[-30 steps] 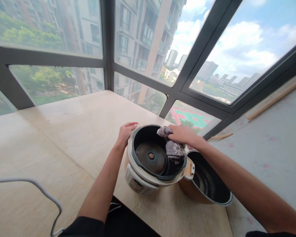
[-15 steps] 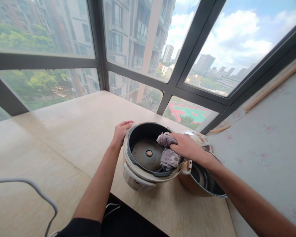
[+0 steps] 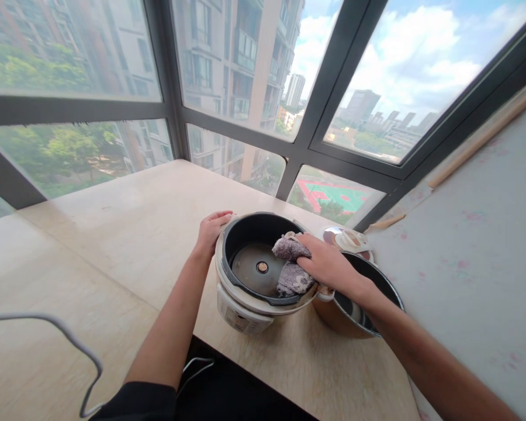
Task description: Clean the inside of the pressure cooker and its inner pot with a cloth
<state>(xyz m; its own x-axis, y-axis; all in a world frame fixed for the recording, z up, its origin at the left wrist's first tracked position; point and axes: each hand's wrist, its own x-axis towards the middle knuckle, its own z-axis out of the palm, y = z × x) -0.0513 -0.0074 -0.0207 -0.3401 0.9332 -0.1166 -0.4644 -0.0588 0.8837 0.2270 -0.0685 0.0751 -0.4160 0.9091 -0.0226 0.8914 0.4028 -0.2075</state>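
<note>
A cream rice cooker body (image 3: 239,310) with a black inner cavity stands on the wooden counter (image 3: 127,234), its round heating plate (image 3: 258,272) showing at the bottom. My left hand (image 3: 210,231) grips the cooker's left rim, fingers curled over it. My right hand (image 3: 326,263) presses a grey cloth (image 3: 291,263) against the inside right wall of the cavity, fingers closed on it. The dark inner pot (image 3: 359,304) sits just right of the cooker, under my right forearm.
A white lid part (image 3: 348,238) lies behind the inner pot. A white power cord (image 3: 70,345) loops across the counter at the lower left. Large windows with dark frames (image 3: 307,117) close off the back. A pale wall (image 3: 473,234) rises on the right.
My right hand has slid the cloth leftward and deeper down the cooker's inside wall. My left hand stays on the rim. The view has shifted a little, showing the lid part behind the pot.
</note>
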